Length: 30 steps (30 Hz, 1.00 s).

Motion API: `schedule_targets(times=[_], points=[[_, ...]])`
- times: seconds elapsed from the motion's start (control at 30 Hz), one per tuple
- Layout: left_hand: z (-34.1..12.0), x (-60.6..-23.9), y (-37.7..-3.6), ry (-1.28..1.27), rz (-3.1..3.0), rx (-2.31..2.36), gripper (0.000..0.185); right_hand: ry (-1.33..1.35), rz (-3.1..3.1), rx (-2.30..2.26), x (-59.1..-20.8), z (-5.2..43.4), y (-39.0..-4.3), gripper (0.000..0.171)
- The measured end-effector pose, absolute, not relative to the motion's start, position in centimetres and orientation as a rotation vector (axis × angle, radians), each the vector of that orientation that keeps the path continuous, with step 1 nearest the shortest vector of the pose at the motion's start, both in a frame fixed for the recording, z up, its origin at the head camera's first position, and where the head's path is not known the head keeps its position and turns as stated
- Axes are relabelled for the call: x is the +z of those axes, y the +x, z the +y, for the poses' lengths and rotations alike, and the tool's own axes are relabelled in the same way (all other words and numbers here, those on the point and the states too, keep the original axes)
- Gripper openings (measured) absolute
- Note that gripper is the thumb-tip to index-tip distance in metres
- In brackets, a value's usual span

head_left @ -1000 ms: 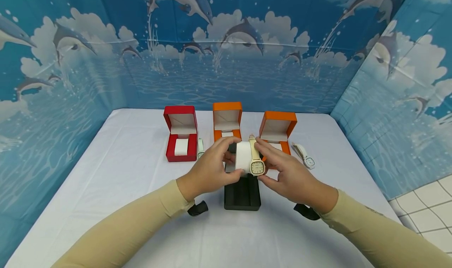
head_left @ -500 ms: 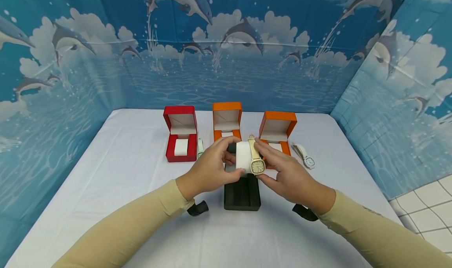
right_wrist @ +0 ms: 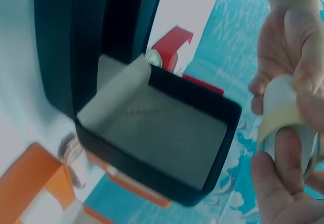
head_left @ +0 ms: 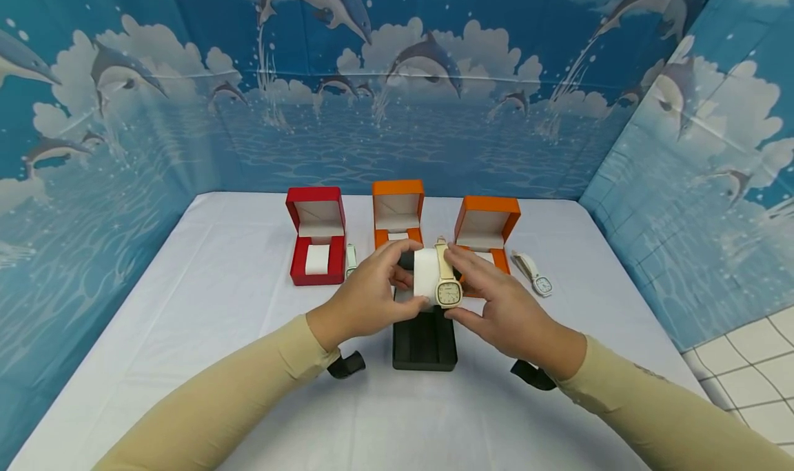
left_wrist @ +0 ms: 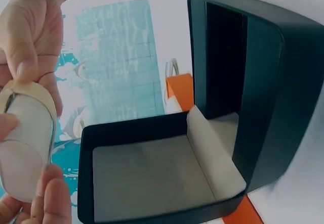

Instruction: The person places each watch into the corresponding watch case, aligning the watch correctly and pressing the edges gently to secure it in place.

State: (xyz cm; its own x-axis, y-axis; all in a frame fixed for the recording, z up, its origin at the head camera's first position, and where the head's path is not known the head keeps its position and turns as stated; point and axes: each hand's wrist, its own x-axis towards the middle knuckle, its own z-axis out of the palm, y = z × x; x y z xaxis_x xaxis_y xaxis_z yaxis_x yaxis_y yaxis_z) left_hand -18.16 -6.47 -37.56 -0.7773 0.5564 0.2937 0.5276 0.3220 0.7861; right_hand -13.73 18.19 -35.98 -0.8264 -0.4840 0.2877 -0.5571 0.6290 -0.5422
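Observation:
In the head view, my left hand grips the left side of a white watch cushion. A cream wristwatch circles the cushion near its right end, square dial facing me. My right hand holds the watch and that end between thumb and fingers. Below the hands stands an open black watch box. The left wrist view shows the box's pale lining and dark hollow base. In the right wrist view the cream strap wraps the cushion, with right-hand fingers against it.
Behind the hands are an open red box and two open orange boxes holding white cushions. A pale green watch lies beside the red box. A white watch lies at the right on the white tablecloth.
My right hand and the watch have shifted slightly left along the cushion. The left hand, cushion and boxes have stayed nearly in place.

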Motion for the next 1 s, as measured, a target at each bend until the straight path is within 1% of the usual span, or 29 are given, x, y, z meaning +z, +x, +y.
schedule_targets(times=[0.23,0.47,0.7,0.83,1.0], points=[[-7.0,-37.3,-18.2,1.081,2.466,1.476,0.075,0.893,-2.751,1.013,-35.8,18.8,-14.4,0.099],[-7.3,-37.1,-18.3,1.160,2.489,1.373,0.085,0.898,-2.751,1.009,-35.9,19.0,-14.6,0.100],[-7.4,-37.1,-18.3,1.254,2.638,1.207,0.083,0.916,-2.745,1.154,-36.2,19.0,-14.7,0.102],[-7.5,-37.0,-18.3,1.316,2.750,1.085,0.083,0.917,-2.738,1.166,-36.2,19.0,-14.6,0.102],[-7.6,-37.1,-18.2,1.359,2.783,1.042,0.083,0.944,-2.720,1.166,-36.2,18.9,-14.5,0.103]])
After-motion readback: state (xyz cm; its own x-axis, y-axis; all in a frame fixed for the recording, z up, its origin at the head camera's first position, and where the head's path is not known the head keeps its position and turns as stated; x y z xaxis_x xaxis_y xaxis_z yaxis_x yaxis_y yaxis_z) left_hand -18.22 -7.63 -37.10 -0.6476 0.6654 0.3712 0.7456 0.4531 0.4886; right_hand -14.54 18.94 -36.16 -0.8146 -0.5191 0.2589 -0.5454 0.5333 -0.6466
